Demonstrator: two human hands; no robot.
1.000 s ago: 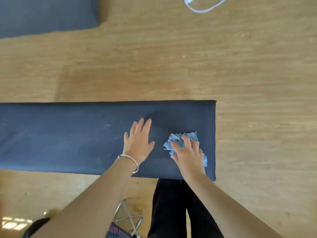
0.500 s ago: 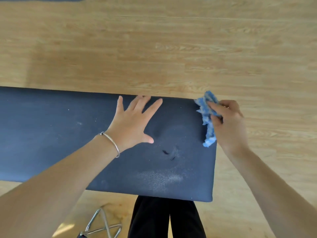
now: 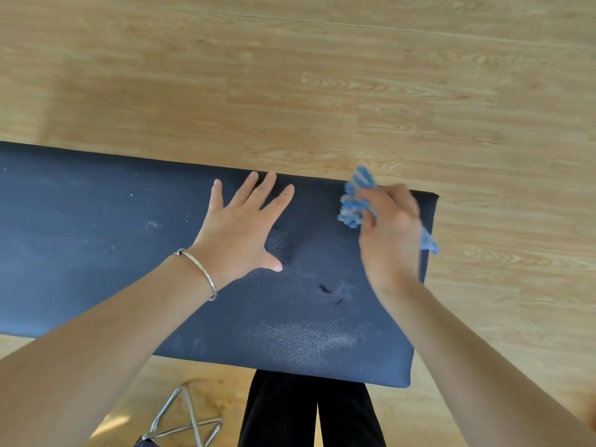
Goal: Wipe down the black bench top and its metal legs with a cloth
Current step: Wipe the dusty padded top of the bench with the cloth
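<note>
I have the left hand (image 3: 238, 230) spread flat on the black worktop (image 3: 96, 253), fingers pointing to its far edge. The right hand (image 3: 390, 233) grips the bunched blue cloth (image 3: 353, 204) near the worktop's far right corner. Pale dust (image 3: 300, 340) lies by its near edge.

black bench top (image 3: 135, 253), blue cloth (image 3: 353, 204), wood-grain floor (image 3: 322, 75)

black bench top (image 3: 96, 253) | pale dust patches (image 3: 303, 340) | left hand (image 3: 238, 233) flat
</note>
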